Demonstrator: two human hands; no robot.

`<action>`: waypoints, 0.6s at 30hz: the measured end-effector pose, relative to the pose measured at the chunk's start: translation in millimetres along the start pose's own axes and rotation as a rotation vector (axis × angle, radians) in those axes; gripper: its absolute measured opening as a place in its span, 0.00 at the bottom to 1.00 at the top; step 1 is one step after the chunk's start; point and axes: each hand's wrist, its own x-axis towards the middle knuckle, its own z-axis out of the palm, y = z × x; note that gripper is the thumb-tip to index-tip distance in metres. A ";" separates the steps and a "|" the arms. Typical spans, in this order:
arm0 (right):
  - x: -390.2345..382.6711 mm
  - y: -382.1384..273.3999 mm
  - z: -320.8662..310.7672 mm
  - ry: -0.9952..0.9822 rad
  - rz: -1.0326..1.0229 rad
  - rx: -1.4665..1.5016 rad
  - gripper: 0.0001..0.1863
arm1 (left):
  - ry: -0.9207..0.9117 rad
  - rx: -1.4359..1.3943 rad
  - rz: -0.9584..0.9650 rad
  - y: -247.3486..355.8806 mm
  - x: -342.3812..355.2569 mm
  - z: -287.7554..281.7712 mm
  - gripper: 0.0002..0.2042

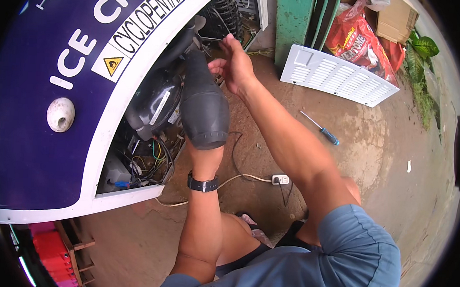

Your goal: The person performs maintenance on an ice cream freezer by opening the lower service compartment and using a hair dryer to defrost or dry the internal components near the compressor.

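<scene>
My left hand (206, 158) grips a black handheld blower (206, 109) from beneath. The blower's bulbous body hides most of my fingers, and its narrower end points into the open compartment of a purple-and-white freezer (39, 171). My right hand (237, 67) is raised just right of the blower, fingers stretched out and holding nothing. It is near the compartment's edge, close to black condenser coils (230, 18). Beside the blower, inside the compartment, sits a round black compressor (154, 104). Below it lie tangled wires (157, 158) and a grey box (115, 172).
A white louvred panel (335, 76) leans by a green post (291, 28). A blue-handled screwdriver (320, 128) lies on the concrete floor. Near my knees is a white extension socket (279, 180) with cords. Red bags (360, 41) and a cardboard box (397, 18) stand behind the panel.
</scene>
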 end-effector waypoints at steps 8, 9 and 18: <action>-4.3 -22.9 -27.1 -0.046 -0.255 -0.329 0.23 | -0.014 0.002 0.026 -3.2 5.6 0.8 0.26; -9.7 -18.2 -27.5 -0.044 -0.254 -0.327 0.23 | -0.005 -0.017 0.009 -4.0 4.4 1.1 0.26; -30.0 -1.1 -41.7 -0.094 0.090 -0.337 0.35 | -0.061 0.020 0.005 -3.3 5.4 -2.1 0.30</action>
